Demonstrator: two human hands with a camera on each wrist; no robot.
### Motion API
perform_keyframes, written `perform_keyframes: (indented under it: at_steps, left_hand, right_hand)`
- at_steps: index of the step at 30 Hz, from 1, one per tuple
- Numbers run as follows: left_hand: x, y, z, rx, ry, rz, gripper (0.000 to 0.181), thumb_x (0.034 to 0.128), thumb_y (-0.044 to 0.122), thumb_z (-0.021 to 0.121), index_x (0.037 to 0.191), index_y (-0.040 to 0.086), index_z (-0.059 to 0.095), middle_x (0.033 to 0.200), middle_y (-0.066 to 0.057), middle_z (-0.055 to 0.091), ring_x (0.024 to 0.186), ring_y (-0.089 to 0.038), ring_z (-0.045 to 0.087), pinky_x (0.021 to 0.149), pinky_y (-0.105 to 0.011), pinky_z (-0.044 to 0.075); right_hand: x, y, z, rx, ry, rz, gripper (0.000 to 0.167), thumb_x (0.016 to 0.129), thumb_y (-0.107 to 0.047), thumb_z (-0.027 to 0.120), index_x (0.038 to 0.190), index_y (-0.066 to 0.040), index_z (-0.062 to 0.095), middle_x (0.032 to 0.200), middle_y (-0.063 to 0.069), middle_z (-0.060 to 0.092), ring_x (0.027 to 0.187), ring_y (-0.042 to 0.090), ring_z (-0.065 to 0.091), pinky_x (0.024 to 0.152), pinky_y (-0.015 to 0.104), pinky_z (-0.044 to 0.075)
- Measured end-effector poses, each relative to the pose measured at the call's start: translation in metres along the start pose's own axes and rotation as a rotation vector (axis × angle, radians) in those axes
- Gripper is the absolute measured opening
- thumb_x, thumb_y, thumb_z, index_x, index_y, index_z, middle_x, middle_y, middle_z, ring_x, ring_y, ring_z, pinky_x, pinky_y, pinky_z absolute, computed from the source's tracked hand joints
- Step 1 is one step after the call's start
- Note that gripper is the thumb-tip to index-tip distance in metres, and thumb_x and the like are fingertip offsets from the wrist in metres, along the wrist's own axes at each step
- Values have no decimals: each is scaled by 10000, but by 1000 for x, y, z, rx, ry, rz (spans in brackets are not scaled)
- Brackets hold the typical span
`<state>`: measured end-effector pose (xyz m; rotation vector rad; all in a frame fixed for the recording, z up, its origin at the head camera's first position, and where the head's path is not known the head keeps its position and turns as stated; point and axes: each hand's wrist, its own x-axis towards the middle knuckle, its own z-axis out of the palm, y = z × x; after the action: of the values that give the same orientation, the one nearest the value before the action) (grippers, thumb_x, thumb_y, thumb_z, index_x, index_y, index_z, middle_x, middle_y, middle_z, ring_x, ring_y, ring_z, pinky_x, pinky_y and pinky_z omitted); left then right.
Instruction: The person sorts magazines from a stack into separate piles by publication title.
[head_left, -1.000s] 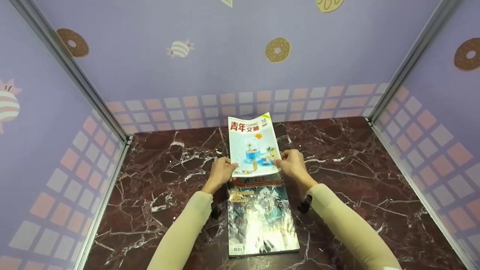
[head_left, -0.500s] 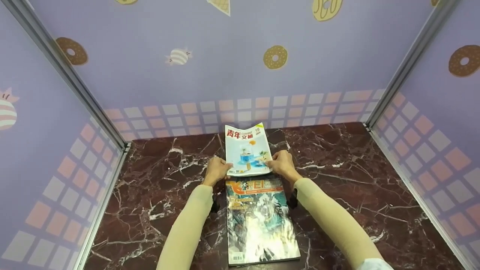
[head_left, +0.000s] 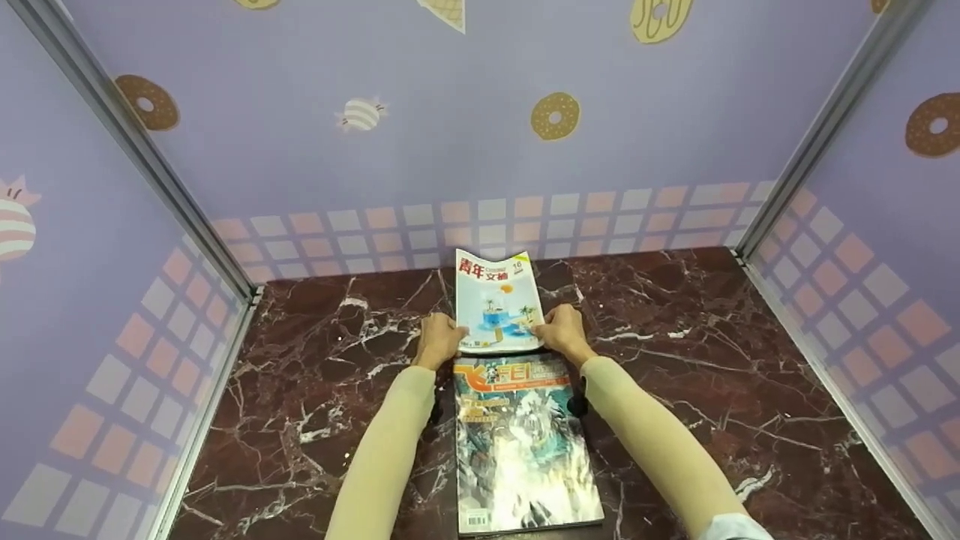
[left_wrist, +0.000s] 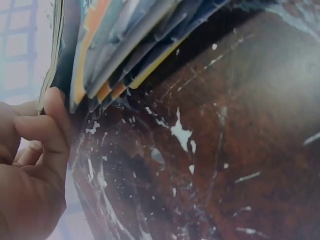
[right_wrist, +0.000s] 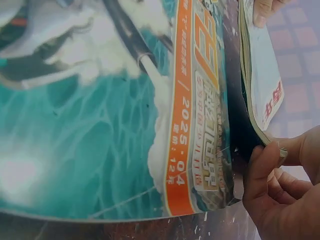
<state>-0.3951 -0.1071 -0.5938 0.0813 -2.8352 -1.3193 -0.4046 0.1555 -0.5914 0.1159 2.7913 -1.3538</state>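
The left hand (head_left: 439,341) and right hand (head_left: 562,331) pinch the white-and-blue paper magazine (head_left: 495,300), now shifted beyond the glossy teal-and-orange magazine stack (head_left: 525,457), leaving the two seemingly separated.

1. The head view looks forward and down from above the person's arms, far enough back to take in both the left hand (head_left: 440,339) and right hand (head_left: 561,330), much of the counter (head_left: 337,420) and the purple walls (head_left: 450,157).
2. The left wrist view sits low and close beside the left hand, facing the edges of the magazine stack (left_wrist: 135,45), with counter filling the right.
3. The right wrist view, also close, sees the stack's top cover turned sideways, with the right hand lower right.
4. Head and right wrist views share that cover, the small magazine (head_left: 487,304) and both hands.
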Motion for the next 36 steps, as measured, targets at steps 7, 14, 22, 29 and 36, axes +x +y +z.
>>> perform_keyframes:
  at_steps: [7, 14, 22, 29, 36]
  left_hand:
    - [11, -26, 14, -8, 48, 138, 614, 944, 183, 790, 470, 199, 400, 443, 99, 294, 433, -100, 255, 479, -283, 271]
    - [32, -54, 37, 52, 62, 177, 607, 951, 220, 780, 464, 231, 419, 417, 115, 343, 398, -88, 310, 463, -269, 279]
    - [35, -61, 41, 97, 46, 104, 644, 935, 264, 832, 465, 225, 393, 454, 122, 295, 462, -95, 282, 495, -272, 306]
    - [21, -46, 33, 73, 71, 62, 597, 899, 216, 854, 471, 197, 437, 433, 104, 364, 434, -104, 335, 486, -301, 319]
    - [-5, -9, 15, 82, 45, -78, 628, 935, 202, 847, 512, 172, 383, 492, 68, 298, 475, -137, 316, 524, -324, 326]
  right_hand:
    - [33, 38, 20, -4, 8, -52, 285, 899, -146, 879, 684, -47, 720, 582, 63, 703, 461, 144, 673, 456, 278, 510]
    - [50, 64, 33, -74, 22, -44, 284, 888, -190, 882, 683, -85, 716, 607, -1, 684, 509, 132, 623, 484, 268, 479]
    - [48, 63, 35, -107, 22, -58, 383, 886, -215, 887, 612, -101, 645, 542, -45, 578, 480, 115, 471, 446, 275, 385]
    - [44, 56, 35, -113, 19, -37, 419, 886, -178, 889, 577, -108, 616, 515, -58, 552, 462, 114, 441, 428, 279, 359]
    - [43, 56, 35, -138, 21, -61, 419, 889, -169, 876, 595, -119, 582, 562, -48, 540, 516, 145, 443, 446, 299, 349]
